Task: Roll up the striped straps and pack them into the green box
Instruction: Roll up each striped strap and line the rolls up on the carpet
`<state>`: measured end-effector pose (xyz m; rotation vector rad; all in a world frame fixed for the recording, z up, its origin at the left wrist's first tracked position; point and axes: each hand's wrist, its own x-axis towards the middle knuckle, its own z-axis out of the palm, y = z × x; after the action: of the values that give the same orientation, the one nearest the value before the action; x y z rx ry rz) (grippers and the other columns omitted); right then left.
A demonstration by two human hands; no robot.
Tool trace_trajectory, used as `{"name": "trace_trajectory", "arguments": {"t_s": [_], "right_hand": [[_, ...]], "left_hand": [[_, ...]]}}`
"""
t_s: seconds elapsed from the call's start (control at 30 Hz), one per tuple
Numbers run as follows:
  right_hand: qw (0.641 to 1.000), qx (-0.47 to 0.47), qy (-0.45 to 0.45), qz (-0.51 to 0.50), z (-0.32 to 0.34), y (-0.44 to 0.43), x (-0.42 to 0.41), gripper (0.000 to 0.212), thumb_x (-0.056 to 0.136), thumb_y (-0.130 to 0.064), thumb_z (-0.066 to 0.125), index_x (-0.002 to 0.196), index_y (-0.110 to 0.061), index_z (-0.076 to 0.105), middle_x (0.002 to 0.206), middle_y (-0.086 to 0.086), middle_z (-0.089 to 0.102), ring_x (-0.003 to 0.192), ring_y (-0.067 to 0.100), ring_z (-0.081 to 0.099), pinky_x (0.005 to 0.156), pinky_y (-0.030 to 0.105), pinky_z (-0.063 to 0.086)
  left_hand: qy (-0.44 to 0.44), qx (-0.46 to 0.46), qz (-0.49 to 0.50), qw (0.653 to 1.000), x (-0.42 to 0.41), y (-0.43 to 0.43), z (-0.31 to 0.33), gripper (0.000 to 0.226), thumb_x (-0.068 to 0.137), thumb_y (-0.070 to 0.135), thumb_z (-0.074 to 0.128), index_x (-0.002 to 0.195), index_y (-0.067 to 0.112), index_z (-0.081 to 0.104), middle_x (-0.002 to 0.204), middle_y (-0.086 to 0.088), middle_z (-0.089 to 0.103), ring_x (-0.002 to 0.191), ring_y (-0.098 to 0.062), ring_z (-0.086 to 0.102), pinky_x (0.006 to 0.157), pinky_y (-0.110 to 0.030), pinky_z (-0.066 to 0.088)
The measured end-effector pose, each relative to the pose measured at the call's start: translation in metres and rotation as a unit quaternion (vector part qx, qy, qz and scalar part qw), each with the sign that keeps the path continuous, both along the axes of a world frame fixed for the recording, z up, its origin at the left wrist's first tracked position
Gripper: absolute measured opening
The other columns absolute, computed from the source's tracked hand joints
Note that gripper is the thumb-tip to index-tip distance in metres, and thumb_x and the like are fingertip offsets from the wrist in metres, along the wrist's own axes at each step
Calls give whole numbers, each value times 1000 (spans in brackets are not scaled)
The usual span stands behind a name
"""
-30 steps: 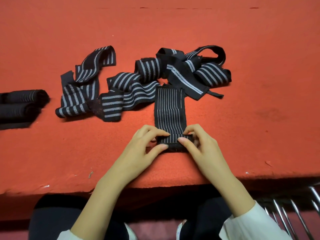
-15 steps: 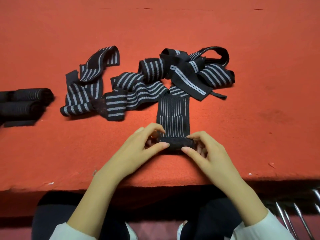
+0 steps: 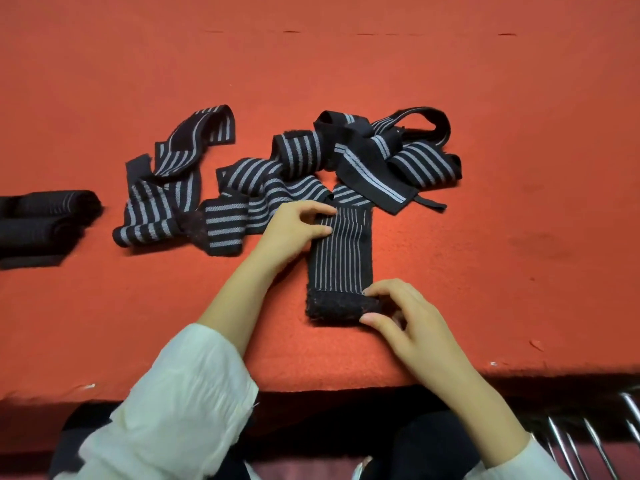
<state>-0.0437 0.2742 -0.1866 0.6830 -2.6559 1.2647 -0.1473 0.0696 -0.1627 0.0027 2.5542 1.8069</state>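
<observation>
Item: striped strap [image 3: 341,251], centre frame. Near end just begun rolling, pinched by right hand [image 3: 412,327]; left hand [image 3: 294,230] pinches far edge. 2 rolled straps [image 3: 45,220] at left edge; loose pile [image 3: 311,168] unrolled; green box unseen.

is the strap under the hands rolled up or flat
The strap is mostly flat: only its near end is rolled, pinched by the right hand; the rest lies spread on the table, left hand holding it.

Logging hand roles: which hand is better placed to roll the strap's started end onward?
Right: the right hand pinches the rolled end of the striped strap; the left hand holds its flat far part, away from the roll.
</observation>
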Motion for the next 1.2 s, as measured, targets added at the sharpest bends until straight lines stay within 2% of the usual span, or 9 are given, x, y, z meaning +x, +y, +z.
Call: {"name": "trace_trajectory", "arguments": {"t_s": [0.1,0.2,0.3,0.4,0.57,0.7,0.83,0.97,1.2], "right_hand": [[1000,-2,5,4,1,0,0,32,82,-42,55,102,-18,61,96,-23,54,81,-15,47,77,3,33],[1000,-5,10,10,1,0,1,29,83,-41,54,101,-19,60,97,-24,54,82,-16,46,77,3,32],[1000,-9,13,12,2,-1,1,29,83,-40,54,101,-18,60,97,-26,54,83,-14,48,77,3,32],[1000,-12,15,8,2,-1,2,31,83,-41,54,101,-17,61,95,-31,53,83,-15,48,77,2,32],[1000,-13,6,2,1,-1,2,32,82,-44,55,102,-19,61,102,-38,49,82,-12,49,76,4,33],[1000,-11,-6,-9,0,-1,3,24,83,-33,61,102,-19,61,100,-38,49,81,-10,49,75,5,33],[1000,-14,-5,-22,1,-4,3,20,84,-29,64,101,-17,63,87,-26,55,80,-9,50,75,5,34],[1000,-6,-5,-29,2,-4,4,17,86,-17,71,101,-15,63,87,-23,53,78,-11,50,73,4,33],[999,-11,-13,-30,1,-6,8,27,87,-37,56,113,-29,55,85,-23,51,77,-4,49,70,6,34]], "left_hand": [[30,33,-16,999,-4,3,-7,41,82,-2,67,113,25,69,114,-5,65,86,-11,55,62,-17,47],[46,19,-41,998,-8,4,-15,52,83,-7,63,127,21,61,136,3,52,121,-12,52,99,-31,44],[65,-63,-70,993,-15,3,-19,56,81,-4,66,129,26,59,140,1,49,131,-14,45,112,-29,32],[82,-170,-69,980,-18,5,-22,51,83,4,70,129,22,60,136,-1,45,122,-11,43,99,-16,34],[128,-250,-44,959,2,-6,-15,42,78,16,78,118,21,67,132,-5,46,124,-25,43,109,-36,34],[114,-107,-108,982,64,-16,0,24,80,18,76,101,29,71,100,9,66,91,-6,59,85,-17,43],[95,-26,-150,984,109,-26,-5,23,74,34,74,97,29,72,106,16,66,107,-6,61,91,-13,44],[107,-47,-151,982,110,-26,-16,35,72,22,78,105,30,69,111,17,63,113,-8,59,94,-18,47],[113,-107,-107,982,105,-19,-11,21,83,28,62,104,30,66,98,17,69,96,0,63,88,-14,44]]}}
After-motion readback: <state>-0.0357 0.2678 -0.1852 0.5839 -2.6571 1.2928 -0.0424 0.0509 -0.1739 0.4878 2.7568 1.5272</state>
